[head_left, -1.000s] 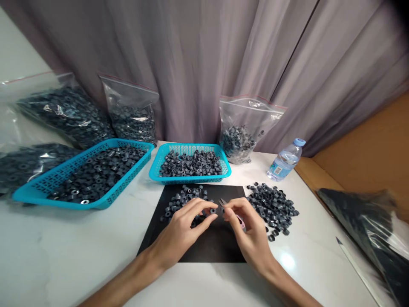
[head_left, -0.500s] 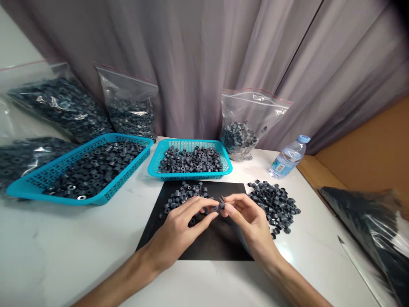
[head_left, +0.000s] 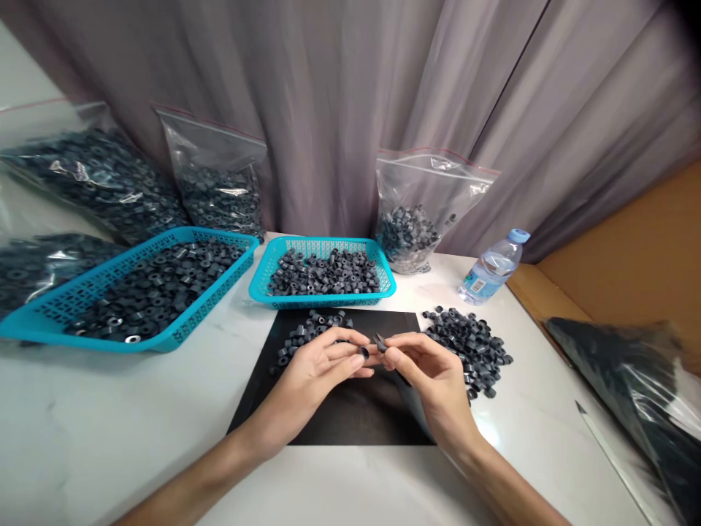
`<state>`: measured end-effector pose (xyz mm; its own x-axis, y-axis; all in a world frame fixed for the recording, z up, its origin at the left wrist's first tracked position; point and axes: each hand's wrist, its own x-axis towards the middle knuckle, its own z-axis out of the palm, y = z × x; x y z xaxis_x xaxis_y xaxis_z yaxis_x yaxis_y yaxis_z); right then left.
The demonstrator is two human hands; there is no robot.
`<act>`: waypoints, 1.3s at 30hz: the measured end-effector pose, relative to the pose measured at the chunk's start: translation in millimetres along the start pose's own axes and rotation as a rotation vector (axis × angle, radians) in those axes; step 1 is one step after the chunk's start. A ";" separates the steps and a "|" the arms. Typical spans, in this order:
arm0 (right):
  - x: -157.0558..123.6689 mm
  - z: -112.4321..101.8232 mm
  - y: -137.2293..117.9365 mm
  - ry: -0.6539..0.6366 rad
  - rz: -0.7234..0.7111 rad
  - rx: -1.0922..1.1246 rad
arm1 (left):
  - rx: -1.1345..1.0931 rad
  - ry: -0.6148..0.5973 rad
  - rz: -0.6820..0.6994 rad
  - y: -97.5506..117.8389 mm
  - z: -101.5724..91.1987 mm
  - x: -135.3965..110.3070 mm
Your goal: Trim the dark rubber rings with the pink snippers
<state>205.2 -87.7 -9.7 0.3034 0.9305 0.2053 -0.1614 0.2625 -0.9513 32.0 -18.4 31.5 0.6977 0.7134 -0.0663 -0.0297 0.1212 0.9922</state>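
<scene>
Both hands meet over a black mat (head_left: 350, 416) on a white table. My left hand (head_left: 318, 376) pinches a small dark grey ring-shaped part (head_left: 364, 353) between thumb and fingers. My right hand (head_left: 432, 380) is closed around a small cutting tool (head_left: 380, 342) whose pointed tip sits right beside that part. A loose heap of the same grey parts (head_left: 309, 332) lies on the mat just beyond my left hand. Another heap (head_left: 468, 347) lies on the table to the right of my right hand.
Two turquoise baskets (head_left: 180, 332) (head_left: 323, 298) of grey parts stand behind the mat. Clear zip bags (head_left: 219, 186) (head_left: 421, 212) of parts lean against a grey curtain. A water bottle (head_left: 490, 267) lies at the back right. A dark plastic bag (head_left: 629, 380) and a cardboard surface (head_left: 646, 270) are on the right.
Both hands stay together over the mat, shifting slightly up and away. The camera has tilted a little, so the baskets and bags sit lower left in view.
</scene>
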 end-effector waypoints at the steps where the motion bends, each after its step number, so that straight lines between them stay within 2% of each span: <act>1: 0.1 -0.3 -0.6 0.002 -0.015 -0.018 | -0.015 -0.004 -0.008 0.8 0.6 -0.1; 10: -3.8 -0.6 -2.3 -0.040 -0.131 -0.281 | -0.078 -0.031 -0.076 -3.3 1.5 -1.0; 16: -6.5 -0.3 -5.8 -0.083 -0.280 -0.486 | -0.110 -0.027 -0.065 0.3 3.3 -2.3; 19: -6.4 0.6 -7.1 -0.110 -0.305 -0.521 | -0.122 -0.022 -0.071 0.5 3.3 -2.4; 21: -5.7 0.7 -6.8 -0.114 -0.289 -0.508 | -0.158 0.000 -0.102 -1.4 2.3 -2.3; 24: -3.4 -2.0 -2.7 -0.063 -0.247 -0.512 | -0.263 0.095 -0.175 -5.3 -1.0 -1.4; 27: 1.0 -8.2 6.8 -0.018 -0.277 -0.656 | -0.343 0.163 -0.203 -6.8 -4.6 0.1; 34: 12.9 -11.1 30.0 -0.275 -0.379 -1.017 | -0.364 0.213 -0.211 -1.1 -8.3 2.3; 39: 21.6 -7.0 32.8 -0.266 -0.419 -1.068 | -0.392 0.203 -0.191 2.2 -11.4 6.4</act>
<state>213.0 -60.8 -38.1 -0.0805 0.8795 0.4691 0.8112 0.3313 -0.4819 28.2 -5.7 32.1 0.5645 0.7685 -0.3011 -0.2096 0.4863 0.8483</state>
